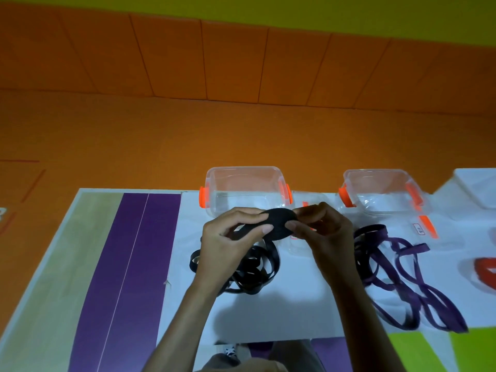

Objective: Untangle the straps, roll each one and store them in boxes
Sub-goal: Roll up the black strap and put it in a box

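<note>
Rolling the black strap (280,224) above the tabletop (281,312)
Its loose tail lies nearest, free to feed; left grip (230,237) and right grip (324,234) pinch the coil flat so it cannot unwind; beyond, an open box (244,189) waits.

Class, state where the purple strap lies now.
Head view: the purple strap lies tangled on the white table, right of the right hand, near the right clear box.
</note>
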Demonstrator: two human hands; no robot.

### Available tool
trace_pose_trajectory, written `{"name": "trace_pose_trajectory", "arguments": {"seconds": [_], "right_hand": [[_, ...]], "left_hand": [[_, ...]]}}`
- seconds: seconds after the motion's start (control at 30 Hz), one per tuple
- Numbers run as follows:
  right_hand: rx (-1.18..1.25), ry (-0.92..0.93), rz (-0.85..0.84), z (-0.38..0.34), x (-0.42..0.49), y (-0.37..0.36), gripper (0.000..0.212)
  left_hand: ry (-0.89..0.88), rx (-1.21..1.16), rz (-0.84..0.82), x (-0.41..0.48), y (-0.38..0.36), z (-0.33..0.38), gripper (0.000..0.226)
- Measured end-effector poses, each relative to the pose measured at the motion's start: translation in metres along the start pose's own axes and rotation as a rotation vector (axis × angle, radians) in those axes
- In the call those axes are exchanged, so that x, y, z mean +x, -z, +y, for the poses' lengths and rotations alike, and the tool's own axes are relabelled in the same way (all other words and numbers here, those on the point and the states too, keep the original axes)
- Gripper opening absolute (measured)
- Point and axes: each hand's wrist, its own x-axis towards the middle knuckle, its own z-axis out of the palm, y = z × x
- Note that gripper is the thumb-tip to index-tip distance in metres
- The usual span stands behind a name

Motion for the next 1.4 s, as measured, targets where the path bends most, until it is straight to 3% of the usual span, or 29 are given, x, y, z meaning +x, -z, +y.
{"name": "trace_pose_trajectory", "arguments": {"seconds": [0.2,0.37,0.53,0.7,0.9,1.13,1.3,1.4], "right_hand": [[-0.086,-0.028,-0.131,-0.009,0.013,0.017,0.032],[0.047,-0.006,0.001,-0.007,0.022,0.023,0.026],[-0.039,-0.039,-0.137,0.001,0.039,0.041,0.029],[-0.021,0.019,-0.053,0.009,0.058,0.057,0.026],[-0.111,-0.074,-0.205,0.011,0.073,0.077,0.033],[-0.097,-0.061,-0.093,0.008,0.074,0.089,0.032],[-0.083,-0.099,-0.172,0.004,0.06,0.087,0.028],[-0.076,-0.06,-0.126,0.0,0.052,0.078,0.026]], "left_hand": [[-0.006,0.045,-0.093,0.012,-0.007,-0.002,0.029],[0.058,-0.006,-0.008,0.014,-0.029,0.003,0.028],[0.003,0.06,-0.029,0.027,-0.038,-0.004,0.028],[0.037,0.036,-0.018,0.039,-0.065,-0.008,0.027],[0.064,0.045,0.003,0.049,-0.088,-0.007,0.029],[0.119,0.003,0.068,0.042,-0.11,-0.015,0.028],[0.065,0.064,0.093,0.033,-0.1,-0.015,0.027],[0.109,0.03,0.138,0.025,-0.091,-0.009,0.024]]}}
